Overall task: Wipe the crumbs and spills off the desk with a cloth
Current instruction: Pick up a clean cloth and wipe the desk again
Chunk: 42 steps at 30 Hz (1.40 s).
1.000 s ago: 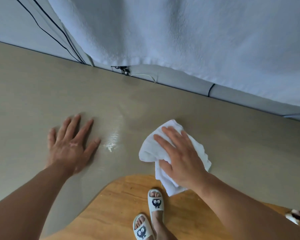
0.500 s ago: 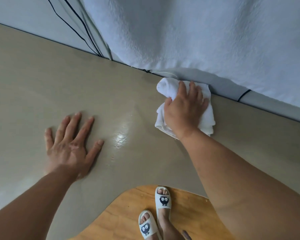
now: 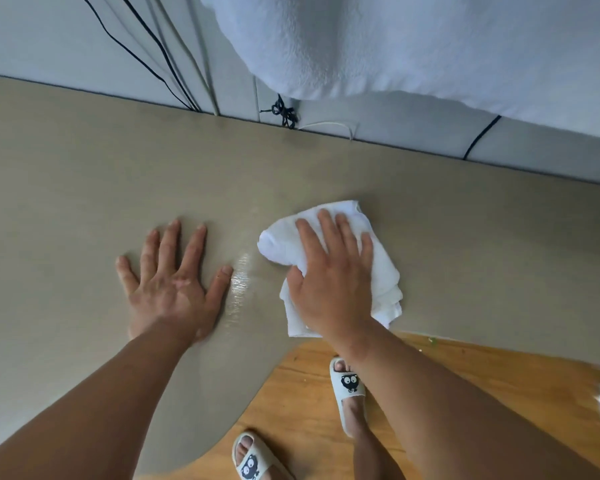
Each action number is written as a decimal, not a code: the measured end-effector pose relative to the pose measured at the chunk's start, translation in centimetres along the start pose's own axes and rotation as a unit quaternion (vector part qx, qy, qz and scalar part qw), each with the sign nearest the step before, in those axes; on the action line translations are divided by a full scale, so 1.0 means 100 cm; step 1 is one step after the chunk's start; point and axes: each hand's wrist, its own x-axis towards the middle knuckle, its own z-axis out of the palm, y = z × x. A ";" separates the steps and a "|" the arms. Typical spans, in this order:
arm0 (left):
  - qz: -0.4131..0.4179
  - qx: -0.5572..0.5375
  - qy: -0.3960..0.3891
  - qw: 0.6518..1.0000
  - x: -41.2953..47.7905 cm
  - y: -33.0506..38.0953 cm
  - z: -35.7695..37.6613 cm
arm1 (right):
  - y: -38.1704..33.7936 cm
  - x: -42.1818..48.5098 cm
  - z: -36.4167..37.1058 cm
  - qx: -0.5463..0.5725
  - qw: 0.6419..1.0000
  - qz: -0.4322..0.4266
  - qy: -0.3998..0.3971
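A crumpled white cloth point(image 3: 383, 268) lies on the grey-beige desk point(image 3: 84, 188), close to its curved front edge. My right hand point(image 3: 329, 282) presses down on the cloth, fingers spread over it and thumb tucked at its left side. Flat on the desk to the left rests my left hand point(image 3: 174, 285), fingers apart and holding nothing. Between the two hands a wet, shiny streak point(image 3: 238, 282) glistens on the surface. No crumbs show on the desk.
A white towel point(image 3: 413, 46) hangs over the desk's back edge against a pale wall. Black cables point(image 3: 153, 53) run down the wall, with a knotted cord point(image 3: 284, 112). Below the desk's cut-out are wooden floor point(image 3: 465, 368), my slippered feet, and small scraps at far right.
My right hand has dragged the cloth from the desk's back edge toward the front edge. The left hand stays flat in place. The view shifted slightly.
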 end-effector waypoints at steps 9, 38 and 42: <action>0.056 0.017 -0.040 0.997 0.007 -0.010 -0.007 | 0.014 -0.065 -0.011 0.057 0.985 -0.142 -0.075; 0.160 -0.055 -0.041 0.985 0.029 -0.048 -0.014 | -0.048 0.077 0.016 0.066 0.994 -0.049 -0.078; 0.221 -0.063 -0.041 0.972 0.040 -0.079 -0.018 | -0.067 -0.003 0.009 0.076 0.992 -0.078 -0.069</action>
